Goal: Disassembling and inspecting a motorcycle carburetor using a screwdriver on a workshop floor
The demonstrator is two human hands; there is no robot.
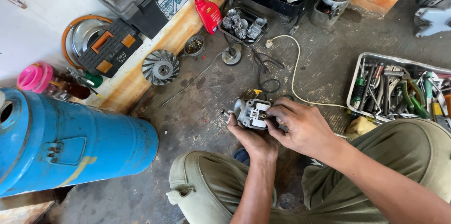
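Centrally, over stained concrete floor [319, 59]: carburetor [252, 112], grey metal, cradled from below in left hand [253, 139], fingers curled around body. Right hand [303, 127] closed narrow, fingertips [271, 117] pinched at carburetor's side; pinched item too small to tell. Nearby right: metal tray of hand tools [399, 87]. Left: blue cylinder tank [70, 144]. Beyond: red oil bottle [208, 14].
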